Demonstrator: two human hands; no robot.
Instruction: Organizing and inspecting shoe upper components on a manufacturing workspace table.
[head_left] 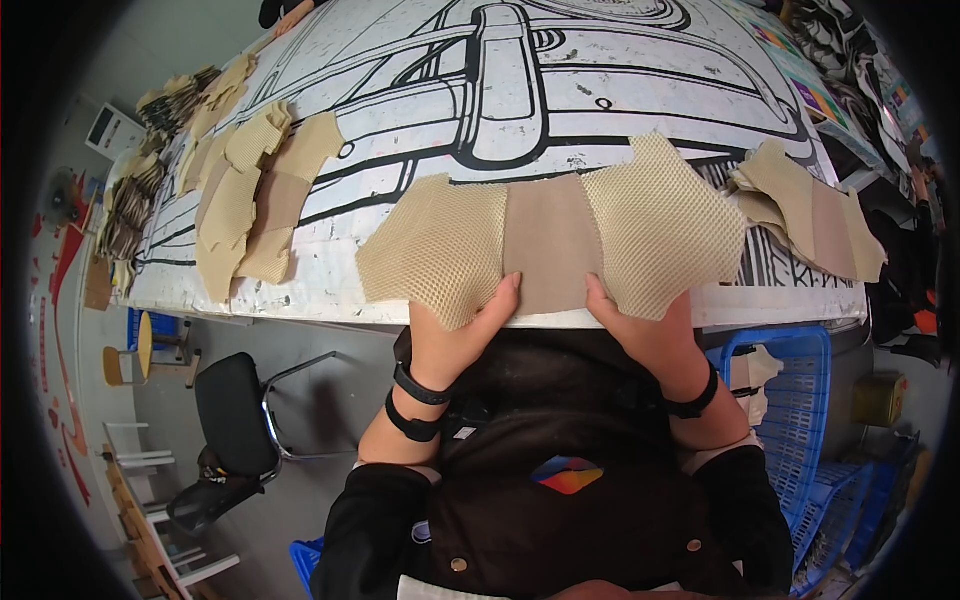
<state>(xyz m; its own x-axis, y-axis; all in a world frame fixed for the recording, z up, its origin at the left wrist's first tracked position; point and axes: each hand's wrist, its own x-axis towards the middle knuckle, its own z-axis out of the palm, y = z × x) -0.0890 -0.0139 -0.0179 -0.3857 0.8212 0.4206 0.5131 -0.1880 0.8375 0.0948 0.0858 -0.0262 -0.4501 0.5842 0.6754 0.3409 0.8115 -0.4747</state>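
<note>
Spread between my hands is a beige mesh fabric piece (pixel 552 245), with honeycomb mesh on both sides and a smooth tan panel in the middle. My left hand (pixel 465 318) grips its near left edge, thumb on top at the seam and fingers hidden underneath. On the other side my right hand (pixel 640 318) holds the near right edge the same way, its thumb by the other seam. The piece lies over the front edge of the white table (pixel 380 308), its far corners reaching onto the printed surface.
Similar fabric pieces (pixel 285 205) lie stacked on the table at left, and another small pile (pixel 810 215) sits at right. Below the right edge stand blue plastic baskets (pixel 800 410). A black chair (pixel 237 415) is on the floor at left. Another person's hand (pixel 293 17) shows at the far edge.
</note>
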